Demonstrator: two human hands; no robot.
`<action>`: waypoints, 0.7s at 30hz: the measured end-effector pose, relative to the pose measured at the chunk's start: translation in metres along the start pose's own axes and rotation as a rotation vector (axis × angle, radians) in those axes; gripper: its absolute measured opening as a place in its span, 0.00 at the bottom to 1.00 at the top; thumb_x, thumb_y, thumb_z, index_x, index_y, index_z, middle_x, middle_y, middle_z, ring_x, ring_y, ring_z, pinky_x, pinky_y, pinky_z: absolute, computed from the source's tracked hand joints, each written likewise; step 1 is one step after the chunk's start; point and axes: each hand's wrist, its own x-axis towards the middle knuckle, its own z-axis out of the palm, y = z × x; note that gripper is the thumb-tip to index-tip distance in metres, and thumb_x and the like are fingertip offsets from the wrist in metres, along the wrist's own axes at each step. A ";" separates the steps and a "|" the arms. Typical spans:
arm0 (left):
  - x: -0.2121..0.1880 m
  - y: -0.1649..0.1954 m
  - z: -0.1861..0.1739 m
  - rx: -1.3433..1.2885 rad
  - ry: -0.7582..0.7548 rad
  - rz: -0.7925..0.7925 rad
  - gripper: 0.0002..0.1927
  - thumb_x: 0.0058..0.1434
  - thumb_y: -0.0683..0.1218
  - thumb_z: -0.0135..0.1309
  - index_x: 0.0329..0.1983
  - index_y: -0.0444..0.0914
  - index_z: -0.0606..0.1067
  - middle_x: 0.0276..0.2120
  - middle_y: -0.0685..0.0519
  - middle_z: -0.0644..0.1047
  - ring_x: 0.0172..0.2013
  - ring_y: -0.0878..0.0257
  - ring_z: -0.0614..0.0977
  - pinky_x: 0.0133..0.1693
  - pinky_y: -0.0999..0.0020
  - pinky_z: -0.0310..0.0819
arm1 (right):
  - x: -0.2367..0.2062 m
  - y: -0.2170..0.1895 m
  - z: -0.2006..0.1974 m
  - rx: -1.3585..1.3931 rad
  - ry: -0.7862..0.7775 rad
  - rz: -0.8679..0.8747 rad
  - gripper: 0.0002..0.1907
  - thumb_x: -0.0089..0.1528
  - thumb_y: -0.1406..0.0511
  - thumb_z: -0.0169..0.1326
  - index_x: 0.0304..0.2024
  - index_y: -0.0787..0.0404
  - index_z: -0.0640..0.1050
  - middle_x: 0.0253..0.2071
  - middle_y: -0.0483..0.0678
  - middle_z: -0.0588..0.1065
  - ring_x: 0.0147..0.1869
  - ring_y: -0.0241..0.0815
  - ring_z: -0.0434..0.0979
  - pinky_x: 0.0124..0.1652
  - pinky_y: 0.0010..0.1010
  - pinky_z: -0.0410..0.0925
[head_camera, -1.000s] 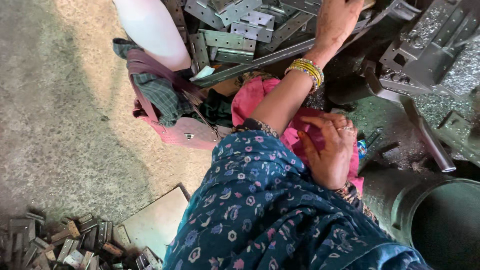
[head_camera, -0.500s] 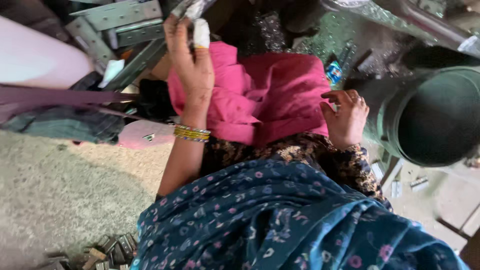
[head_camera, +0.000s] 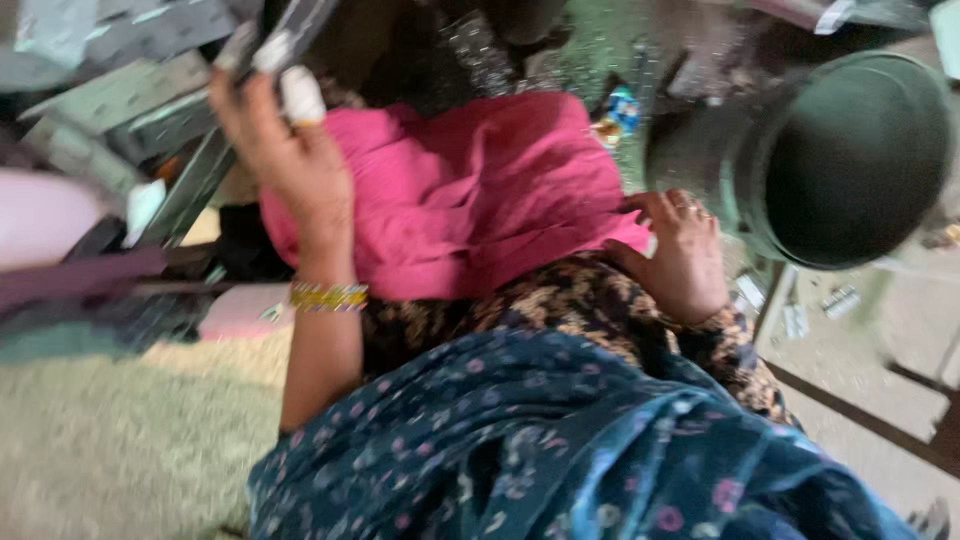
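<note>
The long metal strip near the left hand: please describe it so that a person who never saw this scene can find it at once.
Start at the bright pink cloth across the lap and go to its upper left, where the left hand is raised with a white-wrapped fingertip. The long metal strip runs diagonally past that hand, fingers against its upper end. Unlike the short, flat grey brackets stacked beside it, it is dark, narrow and much longer.
</note>
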 end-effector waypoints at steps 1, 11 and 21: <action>-0.002 -0.003 0.008 0.091 0.043 0.027 0.18 0.77 0.44 0.57 0.67 0.36 0.69 0.72 0.38 0.62 0.75 0.40 0.63 0.73 0.52 0.56 | 0.005 -0.011 -0.001 0.110 -0.058 -0.085 0.24 0.57 0.54 0.66 0.52 0.57 0.79 0.46 0.51 0.76 0.53 0.55 0.74 0.52 0.47 0.65; -0.010 -0.039 0.066 -0.066 0.051 -0.175 0.14 0.66 0.48 0.54 0.49 0.34 0.72 0.42 0.44 0.74 0.45 0.47 0.77 0.48 0.54 0.72 | 0.074 -0.158 0.074 -0.100 -0.080 -1.279 0.18 0.53 0.56 0.61 0.47 0.44 0.83 0.42 0.49 0.73 0.48 0.50 0.72 0.48 0.43 0.62; -0.026 -0.062 0.016 -0.406 0.210 -0.246 0.19 0.74 0.40 0.44 0.64 0.26 0.71 0.66 0.41 0.73 0.68 0.53 0.72 0.72 0.61 0.59 | 0.056 -0.150 0.088 0.221 0.143 -1.182 0.10 0.53 0.52 0.62 0.33 0.45 0.80 0.38 0.44 0.70 0.46 0.48 0.71 0.48 0.47 0.62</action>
